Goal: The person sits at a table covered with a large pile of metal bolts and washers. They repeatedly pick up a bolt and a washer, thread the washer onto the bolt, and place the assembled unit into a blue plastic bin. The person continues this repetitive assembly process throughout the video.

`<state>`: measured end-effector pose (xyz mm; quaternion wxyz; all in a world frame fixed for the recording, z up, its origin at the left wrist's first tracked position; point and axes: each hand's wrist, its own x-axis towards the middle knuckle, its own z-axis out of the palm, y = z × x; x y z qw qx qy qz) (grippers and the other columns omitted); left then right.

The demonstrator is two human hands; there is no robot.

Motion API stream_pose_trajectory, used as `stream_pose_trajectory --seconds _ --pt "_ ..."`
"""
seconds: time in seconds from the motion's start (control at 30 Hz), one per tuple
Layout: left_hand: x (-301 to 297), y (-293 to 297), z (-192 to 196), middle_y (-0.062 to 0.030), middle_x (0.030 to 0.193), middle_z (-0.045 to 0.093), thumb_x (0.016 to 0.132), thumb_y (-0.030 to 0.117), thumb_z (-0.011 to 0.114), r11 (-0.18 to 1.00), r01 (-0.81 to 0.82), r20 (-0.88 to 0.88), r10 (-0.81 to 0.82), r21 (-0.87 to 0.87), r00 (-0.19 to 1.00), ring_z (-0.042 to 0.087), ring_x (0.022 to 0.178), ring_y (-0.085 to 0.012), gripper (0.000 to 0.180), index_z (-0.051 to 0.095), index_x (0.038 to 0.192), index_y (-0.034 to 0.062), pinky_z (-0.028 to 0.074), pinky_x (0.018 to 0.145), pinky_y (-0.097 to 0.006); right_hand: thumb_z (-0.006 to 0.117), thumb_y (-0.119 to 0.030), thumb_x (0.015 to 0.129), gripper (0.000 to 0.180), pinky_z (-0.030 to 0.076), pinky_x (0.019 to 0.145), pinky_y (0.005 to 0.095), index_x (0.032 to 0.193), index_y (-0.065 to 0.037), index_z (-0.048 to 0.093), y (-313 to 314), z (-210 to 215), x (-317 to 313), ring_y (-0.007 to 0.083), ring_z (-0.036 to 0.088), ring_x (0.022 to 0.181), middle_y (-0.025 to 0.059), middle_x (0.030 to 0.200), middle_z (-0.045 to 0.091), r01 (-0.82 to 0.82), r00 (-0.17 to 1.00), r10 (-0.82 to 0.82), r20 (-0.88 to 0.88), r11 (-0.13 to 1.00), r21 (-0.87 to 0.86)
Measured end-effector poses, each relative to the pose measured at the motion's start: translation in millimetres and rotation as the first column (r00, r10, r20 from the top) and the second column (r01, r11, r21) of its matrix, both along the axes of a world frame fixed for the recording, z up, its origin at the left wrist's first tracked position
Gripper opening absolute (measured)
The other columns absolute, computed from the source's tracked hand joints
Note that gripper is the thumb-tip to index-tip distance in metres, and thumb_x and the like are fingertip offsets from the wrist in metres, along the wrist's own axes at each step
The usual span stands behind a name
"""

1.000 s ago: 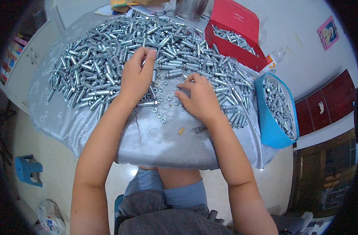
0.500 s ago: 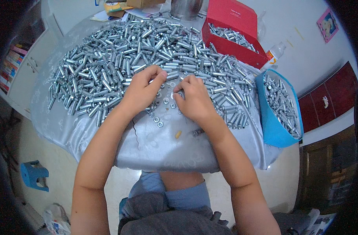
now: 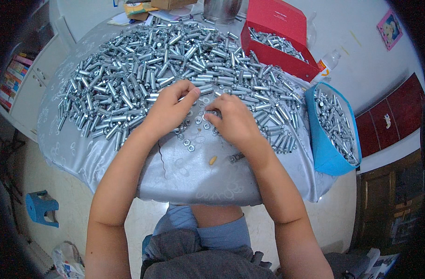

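My left hand (image 3: 171, 108) is closed at the near edge of a big heap of silvery expansion bolts (image 3: 142, 69). A single expansion bolt (image 3: 205, 88) sticks out to the right from between its thumb and fingers. Just right of it, my right hand (image 3: 234, 120) is curled low over the tablecloth, thumb and fingertips drawn together. What those fingertips pinch is mostly hidden. Loose hex nuts (image 3: 207, 126) and flat washers (image 3: 201, 105) lie between the two hands, with several more nuts (image 3: 191, 148) nearer to me.
A red box (image 3: 280, 63) and a blue fabric bin (image 3: 321, 149), both holding bolts, stand at the right beside a plastic bottle (image 3: 327, 65). A metal pot (image 3: 221, 11) is at the back. A small yellow piece (image 3: 213, 160) and a dark thread (image 3: 162, 158) lie on the silvery tablecloth (image 3: 184, 186).
My right hand has shifted slightly right and down, its fingertips drawing away from the left hand. A washer seen earlier at its fingertips no longer shows clearly. The left hand stays nearly still.
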<state>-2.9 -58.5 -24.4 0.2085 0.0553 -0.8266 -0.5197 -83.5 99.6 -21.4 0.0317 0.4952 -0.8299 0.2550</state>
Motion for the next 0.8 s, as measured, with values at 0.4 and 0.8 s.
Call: stream_pose_trajectory --seconds 0.4,0.8 --pt "2 -1 -2 -0.0010 0.059 0.048 0.080 0.020 0.052 0.989 0.083 0.020 -0.086 0.121 0.996 0.042 0.055 -0.0085 0.021 0.054 0.071 0.0011 0.034 0.050 -0.025 0.064 -0.005 0.076 0.013 0.046 0.063 0.0213 0.086 0.000 0.059 -10 5 1 0.0091 0.056 0.070 0.0053 0.081 0.061 0.127 0.594 0.364 0.718 0.838 -0.530" --pt "14 0 17 0.0066 0.052 0.033 0.078 0.019 0.048 0.804 0.289 -0.003 -0.336 0.520 0.942 0.028 0.044 -0.0028 0.016 0.050 0.067 0.0072 0.018 0.040 -0.020 0.065 -0.007 0.077 0.016 0.046 0.069 0.0220 0.089 0.002 0.060 -6 12 5 0.0101 0.057 0.078 0.0060 0.084 0.062 0.090 0.410 0.495 0.766 0.814 -0.573"
